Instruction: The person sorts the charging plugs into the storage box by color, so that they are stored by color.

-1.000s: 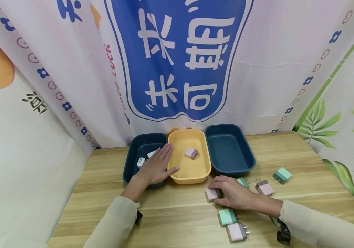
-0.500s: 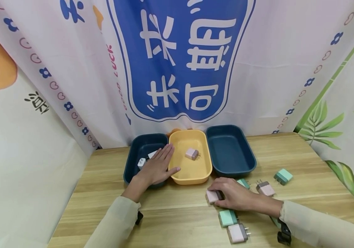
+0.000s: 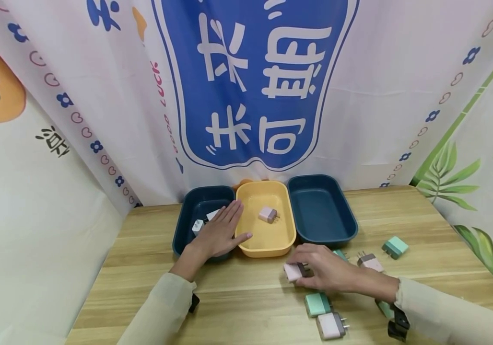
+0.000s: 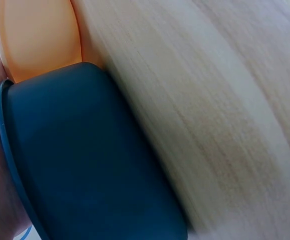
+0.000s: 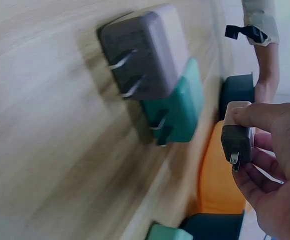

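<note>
My right hand (image 3: 328, 269) pinches a pink and grey plug adapter (image 3: 293, 272) between thumb and fingers, just in front of the yellow tray (image 3: 268, 251). In the right wrist view the metal prongs of this adapter (image 5: 237, 132) point toward the camera. My left hand (image 3: 217, 233) lies with straight fingers across the left dark blue tray (image 3: 178, 239), fingertips at the rim shared with the yellow one. White plugs (image 3: 198, 226) show in that blue tray, partly covered by the hand. Another pink adapter (image 3: 268, 214) lies inside the yellow tray.
The right dark blue tray (image 3: 322, 211) stands beside the yellow one. Loose on the wooden table (image 3: 238, 306) are green adapters (image 3: 395, 247) and pink ones (image 3: 331, 326), several in all, some partly under the right forearm. A printed curtain (image 3: 358, 120) hangs behind the trays.
The right hand has shifted slightly, and the pink adapter in its fingers has tilted and moved a little left. The left hand has stayed where it was.
</note>
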The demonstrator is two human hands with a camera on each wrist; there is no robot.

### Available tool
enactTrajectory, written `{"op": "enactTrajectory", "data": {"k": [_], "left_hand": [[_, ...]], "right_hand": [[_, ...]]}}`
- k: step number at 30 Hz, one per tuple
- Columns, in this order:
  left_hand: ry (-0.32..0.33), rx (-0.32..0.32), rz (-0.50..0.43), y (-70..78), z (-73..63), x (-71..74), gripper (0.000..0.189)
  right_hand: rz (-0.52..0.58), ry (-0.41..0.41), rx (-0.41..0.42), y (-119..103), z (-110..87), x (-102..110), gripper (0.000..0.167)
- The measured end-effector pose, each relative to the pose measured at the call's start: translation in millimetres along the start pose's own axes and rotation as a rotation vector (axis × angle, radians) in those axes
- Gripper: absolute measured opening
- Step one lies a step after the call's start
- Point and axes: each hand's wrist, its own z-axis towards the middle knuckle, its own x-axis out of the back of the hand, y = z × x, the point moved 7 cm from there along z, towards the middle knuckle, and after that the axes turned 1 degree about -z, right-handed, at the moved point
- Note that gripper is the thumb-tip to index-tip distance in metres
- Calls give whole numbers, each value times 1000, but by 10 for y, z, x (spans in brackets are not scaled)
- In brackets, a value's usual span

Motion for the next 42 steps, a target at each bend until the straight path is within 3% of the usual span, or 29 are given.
{"op": "enactTrajectory", "data": {"k": [12, 27, 42], "left_hand": [[-14, 6, 9, 8, 3, 3, 94], [-26, 9, 9, 13, -1, 21, 94], [-16, -2, 14, 11, 6, 12, 93]], "right_hand": [[-52, 94, 66, -85, 126, 276, 40], [4, 132, -6, 94, 364, 447, 39], [9, 108, -43, 255, 687, 498, 39]]}}
